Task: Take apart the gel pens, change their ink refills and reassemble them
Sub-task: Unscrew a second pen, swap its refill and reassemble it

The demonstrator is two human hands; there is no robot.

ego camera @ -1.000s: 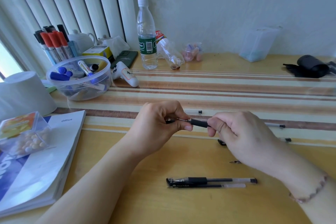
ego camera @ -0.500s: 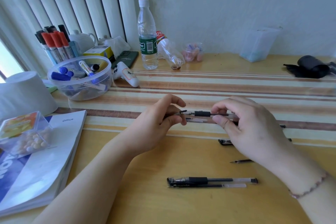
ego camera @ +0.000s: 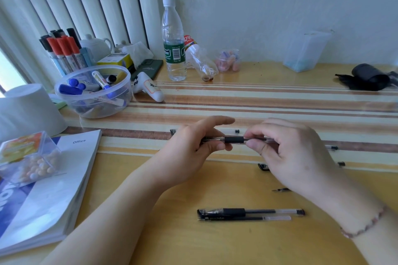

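Observation:
I hold a gel pen (ego camera: 234, 139) with a black grip level above the desk, between both hands. My left hand (ego camera: 189, 155) pinches its tip end; the index finger points straight out. My right hand (ego camera: 288, 153) pinches the clear barrel just right of the grip. Near the front edge lie a whole capped gel pen (ego camera: 251, 212) and a loose refill (ego camera: 244, 218) side by side. A small pen tip piece (ego camera: 280, 190) lies by my right wrist. A black cap (ego camera: 263, 166) and other pen parts (ego camera: 331, 147) sit on the striped mat, partly hidden by my right hand.
At the left are a clear bowl of markers (ego camera: 94, 92), a white cup (ego camera: 28, 109), a book (ego camera: 49, 189) with a candy box (ego camera: 28, 157) on it. A water bottle (ego camera: 174, 45), a clear tub (ego camera: 305, 51) and a black pouch (ego camera: 368, 77) stand along the back.
Both hands moved away from me and slightly up with the pen. My right hand slid off the grip onto the barrel, so the black grip now shows between my hands.

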